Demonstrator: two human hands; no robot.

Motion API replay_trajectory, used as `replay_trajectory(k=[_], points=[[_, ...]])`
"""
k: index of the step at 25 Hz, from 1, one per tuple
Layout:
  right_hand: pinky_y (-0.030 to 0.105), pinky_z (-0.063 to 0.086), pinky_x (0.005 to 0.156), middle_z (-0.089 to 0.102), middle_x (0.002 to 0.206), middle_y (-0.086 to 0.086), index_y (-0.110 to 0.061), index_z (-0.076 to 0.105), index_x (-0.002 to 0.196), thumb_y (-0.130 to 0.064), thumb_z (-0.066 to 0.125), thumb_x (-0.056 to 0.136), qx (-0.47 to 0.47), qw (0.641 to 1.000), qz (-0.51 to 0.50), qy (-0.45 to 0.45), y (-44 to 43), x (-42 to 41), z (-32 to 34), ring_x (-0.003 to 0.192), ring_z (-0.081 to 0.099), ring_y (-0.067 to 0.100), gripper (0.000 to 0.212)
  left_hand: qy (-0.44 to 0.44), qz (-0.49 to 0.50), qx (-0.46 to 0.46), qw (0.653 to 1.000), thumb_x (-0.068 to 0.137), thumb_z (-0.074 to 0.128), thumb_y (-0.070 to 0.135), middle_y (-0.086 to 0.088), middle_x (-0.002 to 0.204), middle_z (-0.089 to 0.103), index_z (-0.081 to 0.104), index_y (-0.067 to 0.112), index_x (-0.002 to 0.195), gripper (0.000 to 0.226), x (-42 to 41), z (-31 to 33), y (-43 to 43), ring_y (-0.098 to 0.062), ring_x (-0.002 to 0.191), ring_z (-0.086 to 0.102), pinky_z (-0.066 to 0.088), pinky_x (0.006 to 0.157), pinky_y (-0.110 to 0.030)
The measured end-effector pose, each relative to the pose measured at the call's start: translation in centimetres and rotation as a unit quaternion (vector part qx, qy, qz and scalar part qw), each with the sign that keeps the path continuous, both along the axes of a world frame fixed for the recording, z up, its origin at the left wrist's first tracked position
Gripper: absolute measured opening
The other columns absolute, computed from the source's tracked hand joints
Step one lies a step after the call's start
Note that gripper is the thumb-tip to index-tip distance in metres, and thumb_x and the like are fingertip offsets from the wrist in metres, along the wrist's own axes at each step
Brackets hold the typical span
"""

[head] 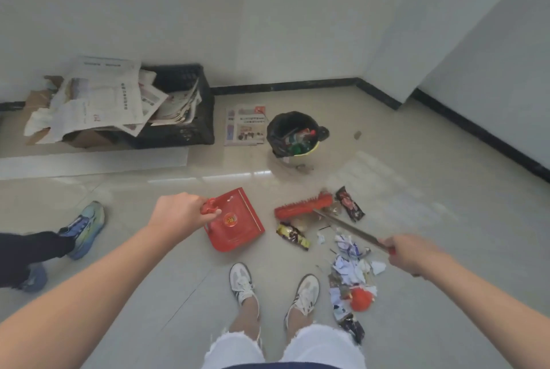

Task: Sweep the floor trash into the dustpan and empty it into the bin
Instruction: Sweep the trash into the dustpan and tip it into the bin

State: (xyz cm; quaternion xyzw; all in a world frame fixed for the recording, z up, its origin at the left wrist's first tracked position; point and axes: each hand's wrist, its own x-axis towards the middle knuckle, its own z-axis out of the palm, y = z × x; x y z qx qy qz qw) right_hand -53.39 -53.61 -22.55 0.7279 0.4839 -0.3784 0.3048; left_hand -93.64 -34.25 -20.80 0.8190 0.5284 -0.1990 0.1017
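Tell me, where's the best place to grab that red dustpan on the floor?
By its handle, from above on the side away from the broom head. The handle rises from the dustpan's back wall, and its open lip faces the broom. The left hand grips it there.

Red dustpan [238, 221] near red broom [303, 208]; paper trash [351, 267] scattered; bin [293, 130] (black-lined) beyond.

I wear white shorts [323, 345] with torn, fuzzy edges. A dark strip of cloth [282, 365] shows just above them. My left shoe [242, 282] and right shoe [306, 291] are white with dark stripes and white laces. My arms are bare down to my left hand [178, 214] and right hand [413, 252].
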Motion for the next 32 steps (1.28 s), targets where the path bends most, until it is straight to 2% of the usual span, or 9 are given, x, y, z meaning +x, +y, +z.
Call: replay_trajectory(k=[3, 5, 10, 14, 20, 24, 28, 30, 32], points=[[0.019, 0.041, 0.034, 0.062, 0.071, -0.001, -0.042, 0.046, 0.137, -0.014, 0.042, 0.087, 0.047, 0.991, -0.119, 0.029, -4.1, 3.8, 1.9, 0.037, 0.053, 0.013, 0.058, -0.011, -0.027, 0.007, 1.000, 0.084, 0.043, 0.071, 0.008, 0.088, 0.071, 0.065, 0.030, 0.089, 0.047, 4.2, 0.1, -0.5, -0.014, 0.093, 0.066, 0.048, 0.065, -0.026], [0.020, 0.039, 0.034, 0.052, 0.053, 0.001, -0.045, 0.048, 0.135, -0.014, 0.045, 0.087, 0.072, 0.973, -0.209, 0.062, -6.1, 6.5, 2.6, 0.032, 0.046, 0.015, 0.057, -0.015, -0.048, 0.001, 0.999, 0.084, 0.044, 0.070, 0.008, 0.086, 0.070, 0.062, 0.028, 0.084, 0.046, 6.9, 0.2, -0.7, -0.014, 0.090, 0.066, 0.051, 0.068, -0.027], [0.018, 0.033, 0.037, 0.039, 0.050, 0.009, -0.034, 0.048, 0.135, -0.008, 0.047, 0.090, 0.118, 0.897, -0.409, 0.117, -5.0, 12.5, 2.0, 0.035, 0.036, 0.017, 0.052, -0.015, -0.056, 0.027, 0.998, 0.083, 0.044, 0.071, 0.010, 0.086, 0.069, 0.064, 0.026, 0.088, 0.049, 12.2, 0.6, -0.7, -0.011, 0.088, 0.066, 0.047, 0.065, -0.025], [0.024, 0.037, 0.040, 0.042, 0.031, 0.007, -0.005, 0.054, 0.101, 0.002, 0.041, 0.086, 0.160, 0.903, -0.390, 0.085, 3.3, 16.5, -2.2, 0.028, 0.037, 0.017, 0.021, -0.025, 0.011, 0.057, 0.998, 0.082, 0.049, 0.069, 0.009, 0.070, 0.060, 0.062, 0.020, 0.080, 0.050, 16.3, 0.2, -0.2, -0.011, 0.077, 0.061, 0.031, 0.051, -0.019], [0.015, 0.034, 0.036, 0.042, 0.051, 0.011, -0.008, 0.042, 0.084, 0.000, 0.031, 0.092, 0.153, 0.863, -0.474, 0.085, 15.4, 20.2, -7.6, 0.020, 0.031, 0.010, 0.016, -0.026, 0.012, 0.052, 0.998, 0.081, 0.047, 0.072, 0.006, 0.070, 0.062, 0.056, 0.018, 0.079, 0.055, 23.0, -1.4, 0.9, -0.011, 0.068, 0.053, 0.036, 0.054, -0.024], [0.012, 0.032, 0.032, 0.041, 0.054, 0.009, -0.009, 0.039, 0.071, 0.003, 0.035, 0.092, 0.125, 0.883, -0.447, 0.077, 20.4, 22.4, -12.4, 0.031, 0.039, 0.015, 0.025, -0.035, 0.019, 0.074, 0.996, 0.074, 0.036, 0.080, 0.009, 0.071, 0.062, 0.057, 0.025, 0.079, 0.059, 22.8, -2.3, 1.3, -0.008, 0.073, 0.057, 0.040, 0.057, -0.023], [0.025, 0.035, 0.044, 0.043, 0.041, 0.008, 0.002, 0.047, 0.080, 0.007, 0.034, 0.086, 0.089, 0.930, -0.354, 0.034, 19.7, 22.3, -15.4, 0.036, 0.040, 0.017, 0.015, -0.046, 0.034, 0.087, 0.995, 0.072, 0.027, 0.082, 0.010, 0.069, 0.063, 0.060, 0.032, 0.083, 0.061, 21.1, -2.7, 1.2, -0.008, 0.075, 0.060, 0.031, 0.050, -0.019], [0.028, 0.037, 0.047, 0.048, 0.054, 0.014, -0.002, 0.049, 0.081, 0.005, 0.038, 0.082, 0.105, 0.937, -0.332, 0.020, 16.8, 21.4, -15.1, 0.046, 0.047, 0.022, 0.013, -0.056, 0.022, 0.091, 0.994, 0.064, 0.019, 0.081, 0.009, 0.063, 0.060, 0.056, 0.035, 0.071, 0.060, 20.2, -2.7, 1.1, -0.009, 0.068, 0.058, 0.027, 0.047, -0.019], [0.023, 0.039, 0.038, 0.052, 0.060, 0.017, -0.009, 0.047, 0.078, 0.002, 0.041, 0.084, 0.107, 0.946, -0.307, 0.016, 12.5, 19.6, -13.7, 0.043, 0.051, 0.023, 0.014, -0.061, 0.027, 0.085, 0.994, 0.067, 0.027, 0.078, 0.007, 0.055, 0.052, 0.051, 0.029, 0.063, 0.055, 19.4, -2.5, 1.4, -0.010, 0.061, 0.049, 0.025, 0.045, -0.021]])
